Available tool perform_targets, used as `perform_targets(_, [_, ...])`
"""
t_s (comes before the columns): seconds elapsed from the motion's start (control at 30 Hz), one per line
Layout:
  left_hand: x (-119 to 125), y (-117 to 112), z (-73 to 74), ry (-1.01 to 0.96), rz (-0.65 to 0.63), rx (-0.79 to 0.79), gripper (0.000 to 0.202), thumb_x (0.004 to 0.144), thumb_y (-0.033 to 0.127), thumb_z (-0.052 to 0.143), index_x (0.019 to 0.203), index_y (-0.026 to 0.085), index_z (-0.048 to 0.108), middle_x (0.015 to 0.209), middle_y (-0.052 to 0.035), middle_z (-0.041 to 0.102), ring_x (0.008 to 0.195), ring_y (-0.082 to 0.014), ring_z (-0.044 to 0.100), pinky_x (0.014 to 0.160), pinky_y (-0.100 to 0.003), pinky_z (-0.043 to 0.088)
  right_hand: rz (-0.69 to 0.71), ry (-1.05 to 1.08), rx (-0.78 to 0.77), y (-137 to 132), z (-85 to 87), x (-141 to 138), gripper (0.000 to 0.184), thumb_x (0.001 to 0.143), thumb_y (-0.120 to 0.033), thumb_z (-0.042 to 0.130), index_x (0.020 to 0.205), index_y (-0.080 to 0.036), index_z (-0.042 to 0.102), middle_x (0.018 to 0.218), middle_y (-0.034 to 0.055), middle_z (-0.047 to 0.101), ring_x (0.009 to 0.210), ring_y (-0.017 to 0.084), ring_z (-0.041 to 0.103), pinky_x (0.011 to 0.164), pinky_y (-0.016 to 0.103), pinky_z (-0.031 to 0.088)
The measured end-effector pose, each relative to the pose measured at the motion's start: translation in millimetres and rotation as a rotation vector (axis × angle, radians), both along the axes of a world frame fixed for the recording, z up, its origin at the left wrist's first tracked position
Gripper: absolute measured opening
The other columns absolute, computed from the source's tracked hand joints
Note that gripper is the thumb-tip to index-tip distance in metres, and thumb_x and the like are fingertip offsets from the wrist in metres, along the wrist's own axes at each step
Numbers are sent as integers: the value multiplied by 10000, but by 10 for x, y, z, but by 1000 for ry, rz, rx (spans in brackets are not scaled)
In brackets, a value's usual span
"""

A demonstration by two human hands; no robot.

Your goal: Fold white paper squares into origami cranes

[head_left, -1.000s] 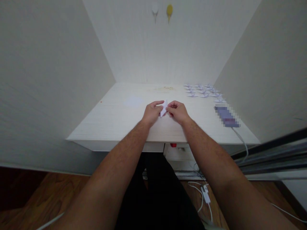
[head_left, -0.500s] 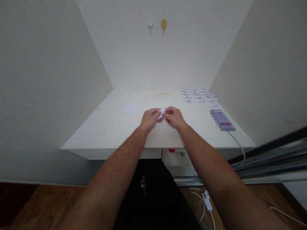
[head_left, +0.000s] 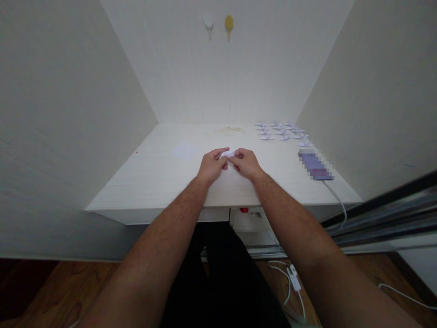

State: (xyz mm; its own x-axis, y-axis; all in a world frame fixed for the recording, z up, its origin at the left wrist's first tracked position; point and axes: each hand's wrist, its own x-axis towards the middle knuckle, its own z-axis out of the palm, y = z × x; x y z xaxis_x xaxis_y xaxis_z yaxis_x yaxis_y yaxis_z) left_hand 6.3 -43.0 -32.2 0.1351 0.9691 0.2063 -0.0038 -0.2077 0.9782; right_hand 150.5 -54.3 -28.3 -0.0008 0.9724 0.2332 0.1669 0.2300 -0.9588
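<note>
Between my two hands, above the middle of the white desk [head_left: 153,175], is a small piece of folded white paper [head_left: 231,154]. My left hand [head_left: 213,166] pinches its left side, with the index finger stretched along the far edge. On the right side, the thumb and fingertips of my right hand [head_left: 246,163] are closed on the paper. Much of the paper is covered by my fingers, so its exact folds cannot be made out. Several folded white paper cranes [head_left: 282,133] stand in rows at the desk's back right.
A phone-like device [head_left: 316,166], blurred out, lies at the right with a white cable [head_left: 336,196] running off the desk edge. What looks like a pale sheet [head_left: 186,150] lies left of my hands. Walls enclose three sides. A white power strip [head_left: 293,278] rests on the floor.
The paper has turned between my fingers and now shows less of its pointed shape. My left index finger has straightened outward. The whole view has tipped slightly.
</note>
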Motion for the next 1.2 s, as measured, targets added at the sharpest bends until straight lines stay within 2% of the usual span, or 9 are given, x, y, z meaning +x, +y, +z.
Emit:
perform_targets(0.23, [-13, 20, -24, -26, 29, -18, 216, 698, 216, 689, 883, 130, 618, 603, 0, 628, 472, -75, 526, 480, -192, 401, 37, 96, 20, 34, -45, -2, 222, 677, -309, 672, 610, -205, 488, 423, -70, 489, 375, 81, 410, 388, 208, 287])
perform_targets(0.5, [9, -8, 5, -94, -16, -71, 208, 696, 183, 683, 870, 135, 580, 641, -22, 652, 530, -121, 618, 499, -213, 451, 42, 286, 0, 67, -68, 3, 206, 639, -265, 698, 624, -204, 502, 427, -71, 514, 362, 85, 432, 379, 209, 314])
perform_targets(0.7, [3, -19, 23, -43, 3, -51, 157, 706, 176, 661, 837, 137, 584, 545, -2, 618, 423, -86, 520, 434, -194, 371, 55, 323, -28, 61, -52, 14, 186, 633, -261, 695, 605, -191, 524, 459, -50, 545, 373, 81, 446, 379, 209, 332])
perform_targets(0.87, [-7, -12, 17, -46, 17, -59, 151, 694, 190, 674, 817, 142, 602, 532, 13, 599, 416, -69, 479, 440, -189, 344, 21, 300, 0, 58, -38, 26, 152, 667, -255, 654, 585, -183, 549, 487, -35, 560, 387, 78, 454, 378, 204, 341])
perform_targets(1.03, [-17, 12, -19, -65, 19, -66, 177, 659, 182, 689, 819, 147, 623, 562, 11, 599, 429, -65, 460, 426, -185, 302, -72, 247, 23, 64, -45, 21, 106, 656, -257, 672, 693, -176, 614, 510, -46, 567, 390, 67, 447, 380, 191, 338])
perform_targets(1.2, [-11, 15, -29, -66, 51, -45, 155, 639, 158, 683, 787, 142, 641, 548, 13, 578, 427, -60, 426, 418, -186, 274, -80, 239, 29, 43, -20, 18, 104, 658, -247, 666, 709, -168, 624, 556, -31, 599, 400, 65, 458, 384, 194, 347])
